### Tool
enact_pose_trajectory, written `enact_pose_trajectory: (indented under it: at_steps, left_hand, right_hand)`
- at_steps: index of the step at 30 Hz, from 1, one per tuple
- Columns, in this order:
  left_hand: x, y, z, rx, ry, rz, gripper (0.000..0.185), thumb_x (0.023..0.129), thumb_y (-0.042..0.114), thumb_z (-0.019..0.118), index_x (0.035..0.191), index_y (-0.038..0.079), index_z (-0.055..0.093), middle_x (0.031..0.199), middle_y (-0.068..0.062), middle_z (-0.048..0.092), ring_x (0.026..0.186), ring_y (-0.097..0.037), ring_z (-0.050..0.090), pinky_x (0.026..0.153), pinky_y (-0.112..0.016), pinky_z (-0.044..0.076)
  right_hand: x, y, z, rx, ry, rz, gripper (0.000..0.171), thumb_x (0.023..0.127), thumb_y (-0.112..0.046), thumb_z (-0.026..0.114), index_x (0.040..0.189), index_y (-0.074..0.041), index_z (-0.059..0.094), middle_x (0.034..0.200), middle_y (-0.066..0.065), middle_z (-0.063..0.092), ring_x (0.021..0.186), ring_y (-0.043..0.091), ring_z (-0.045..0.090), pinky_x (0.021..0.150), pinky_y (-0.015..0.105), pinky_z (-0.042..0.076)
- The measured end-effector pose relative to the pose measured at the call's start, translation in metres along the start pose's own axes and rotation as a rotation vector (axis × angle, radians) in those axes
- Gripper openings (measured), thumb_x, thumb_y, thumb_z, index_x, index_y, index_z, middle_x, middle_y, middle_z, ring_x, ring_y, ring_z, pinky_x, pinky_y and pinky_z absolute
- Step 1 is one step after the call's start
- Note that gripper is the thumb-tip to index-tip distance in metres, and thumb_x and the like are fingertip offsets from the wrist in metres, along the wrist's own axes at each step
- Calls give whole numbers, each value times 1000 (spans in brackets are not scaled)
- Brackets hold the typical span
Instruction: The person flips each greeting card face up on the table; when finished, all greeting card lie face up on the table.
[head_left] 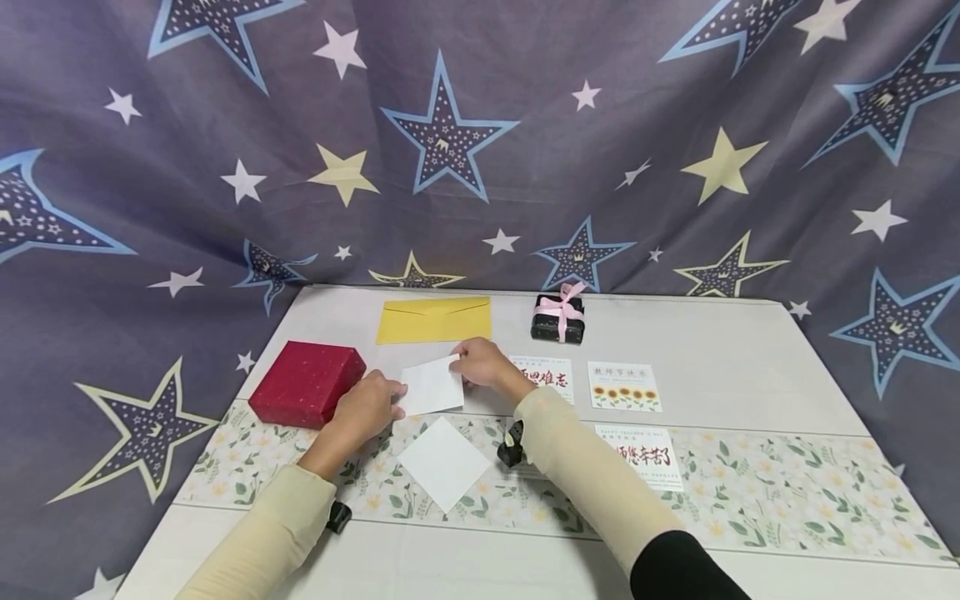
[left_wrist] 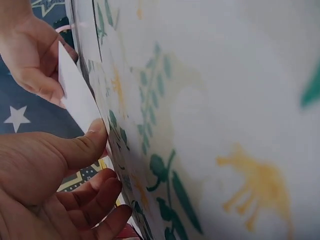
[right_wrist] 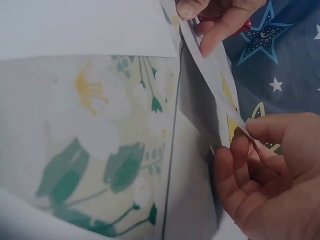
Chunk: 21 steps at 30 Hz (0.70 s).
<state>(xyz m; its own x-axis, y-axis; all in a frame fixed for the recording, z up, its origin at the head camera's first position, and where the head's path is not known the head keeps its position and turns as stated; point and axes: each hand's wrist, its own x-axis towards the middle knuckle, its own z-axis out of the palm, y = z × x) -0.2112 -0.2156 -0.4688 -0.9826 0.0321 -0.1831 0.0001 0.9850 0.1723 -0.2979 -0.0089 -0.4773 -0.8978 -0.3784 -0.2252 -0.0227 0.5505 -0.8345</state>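
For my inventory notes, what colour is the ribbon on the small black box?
Pink, on the small black gift box; head view shows it best.

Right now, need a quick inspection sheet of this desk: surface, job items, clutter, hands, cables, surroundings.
Surface: pale table with a floral strip.
Job's things: white paper, held off the table at both ends; second white sheet lying flat.
Clutter: red box, yellow envelope, black gift box with pink ribbon, three printed cards.
Hands: left hand and right hand each pinch the paper.
Cables: nothing seen.
Surroundings: star-print cloth behind.
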Motion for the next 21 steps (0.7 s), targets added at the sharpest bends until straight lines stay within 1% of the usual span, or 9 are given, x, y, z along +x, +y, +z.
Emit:
enact_pose_trajectory:
  at_steps: [2,4,6,8,10,12,15,18,21]
  left_hand:
    - [-1,0,-1,6,-7,2,58,85,22,83,139,14,64,117,-17,65,97,-24,63,89,-43,60]
    - [-1,0,-2,13,-12,-1,62,85,23,83,142,11,61,119,-18,65,100,-26,63,92,-46,59]
    - [-1,-1,-2,19,-5,1,63,85,25,82,142,8,60,118,-19,66,100,-27,64,93,-47,58]
    - [-1,-1,-3,1,23,3,56,86,25,82,135,5,63,110,-17,69,93,-26,65,88,-45,60]
    - [-1,-1,-5,-36,55,8,41,88,25,81,121,4,68,97,-13,70,83,-23,64,78,-39,60]
    - [-1,-1,-6,-83,98,23,27,89,23,79,106,5,69,83,-9,68,74,-20,61,67,-33,56]
    - [-1,1,-9,-144,158,39,18,91,20,77,96,6,68,72,-5,64,67,-17,57,60,-29,49]
    - [2,4,-12,-190,209,46,17,93,20,74,100,5,70,73,-6,65,66,-18,57,61,-29,49]
    - [6,4,-14,-259,229,39,23,97,19,68,112,2,72,79,-8,69,67,-17,58,62,-28,49]
  right_hand:
    - [-2,1,-1,20,-14,-7,10,95,-13,65,91,-4,68,73,3,59,62,13,57,58,23,53]
    - [-3,1,-2,29,-23,-13,18,95,-14,65,78,-8,61,70,2,57,61,13,57,59,24,53]
    - [-4,1,-4,29,-30,-17,28,96,-16,66,71,-12,54,69,2,56,61,13,57,59,25,53]
    - [-6,2,-7,39,-35,-27,33,97,-19,67,69,-14,50,67,1,54,61,14,55,59,26,52]
    - [-8,2,-9,61,-42,-44,35,97,-21,67,68,-14,50,63,0,51,58,13,52,56,25,47]
    - [-11,2,-12,75,-45,-74,37,98,-23,68,67,-15,49,59,-2,47,56,13,48,54,25,43]
    - [-14,3,-17,87,-29,-120,39,98,-25,68,65,-15,49,56,-2,47,52,13,46,51,24,39]
    - [-18,4,-23,104,-1,-156,37,99,-27,67,66,-14,54,57,-2,53,51,12,50,51,23,40]
    - [-22,4,-28,131,12,-180,32,99,-26,67,72,-10,63,59,-2,58,52,10,54,52,23,44]
